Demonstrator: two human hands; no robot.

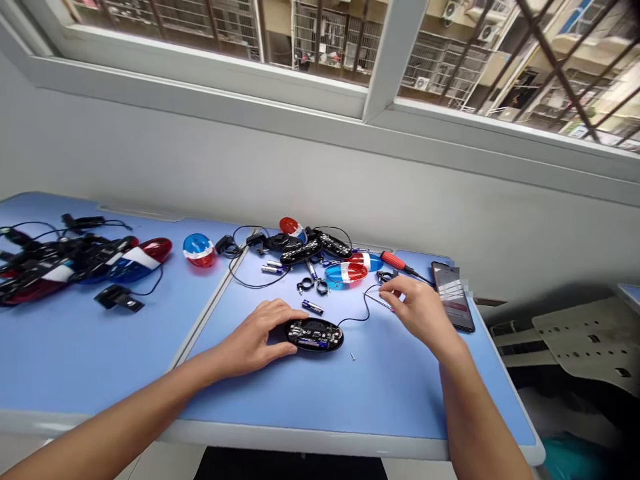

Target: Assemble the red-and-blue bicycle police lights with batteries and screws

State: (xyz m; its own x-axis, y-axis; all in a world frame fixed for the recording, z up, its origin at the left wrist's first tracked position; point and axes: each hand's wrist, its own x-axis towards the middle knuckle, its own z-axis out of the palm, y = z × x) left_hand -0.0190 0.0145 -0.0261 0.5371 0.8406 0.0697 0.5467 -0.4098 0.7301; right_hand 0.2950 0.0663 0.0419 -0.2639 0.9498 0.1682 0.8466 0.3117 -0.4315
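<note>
My left hand (265, 333) holds the left end of a black oval light housing (316, 341) between thumb and fingers. The housing lies open side up on the table, showing a circuit board and a battery inside. From its right end a thin black cable (367, 310) curves up toward my right hand (413, 303). There my thumb and fingers are pinched together; what they hold is hidden. By those fingertips lies a thin metal rod (377, 301). A loose battery (313, 307) rests just behind the housing, and a small screw (353, 357) lies to its front right.
Behind are red-and-blue lens covers (346, 272), black housings (300, 253), ring clamps (322, 287) and several batteries. A red-handled screwdriver (400, 263) and a phone (454, 297) lie at right. Assembled lights (140, 259) pile up at left. A window (320, 67) is above the table.
</note>
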